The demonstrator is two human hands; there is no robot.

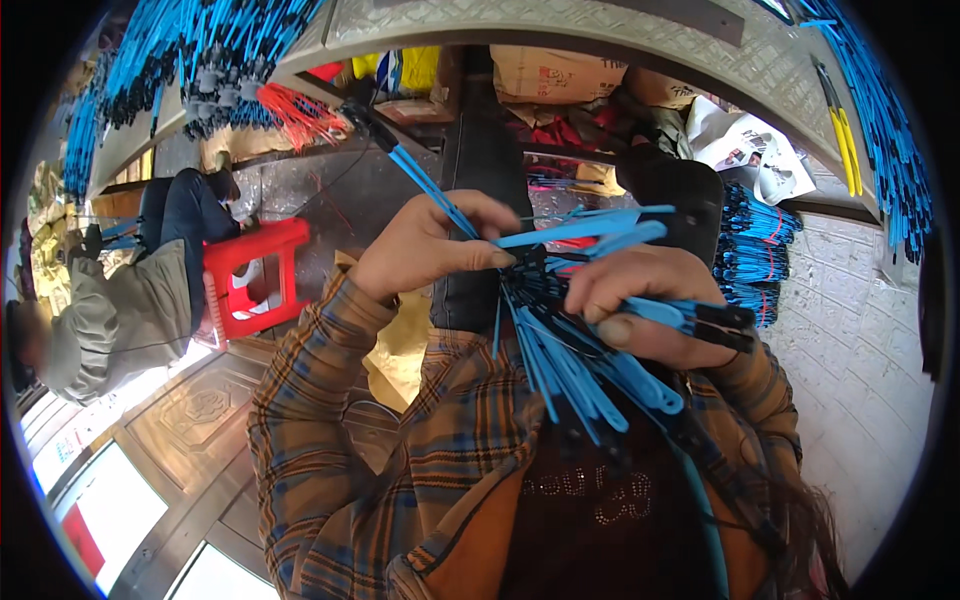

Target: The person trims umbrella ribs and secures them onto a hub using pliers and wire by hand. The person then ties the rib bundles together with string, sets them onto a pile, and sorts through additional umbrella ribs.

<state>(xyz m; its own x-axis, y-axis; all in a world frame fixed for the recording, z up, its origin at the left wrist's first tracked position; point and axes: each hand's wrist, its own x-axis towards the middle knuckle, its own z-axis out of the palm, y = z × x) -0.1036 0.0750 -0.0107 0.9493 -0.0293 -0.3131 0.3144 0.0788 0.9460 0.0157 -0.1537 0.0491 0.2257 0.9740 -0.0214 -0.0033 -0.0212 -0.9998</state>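
Observation:
My left hand [430,245] is closed, thumb and fingers pinching a long blue strip [418,182] whose black end points up and left. In my right hand [655,300], curled fingers hold several blue strips with black ends [700,318] that stick out to the right. Between the hands a bundle of blue looped strips [570,370] with dark parts fans out above my lap. Wider blue strips [600,228] reach from my left fingertips over my right hand. Where the strips meet, dark parts and my fingers hide how they are joined.
A table edge [420,28] curves across the top, bearing piles of blue strips [220,50], red strips [300,112] and yellow-handled pliers [845,140]. Tied blue bundles [757,245] are stacked at right. A red stool [255,275] and a seated person [130,310] are at left.

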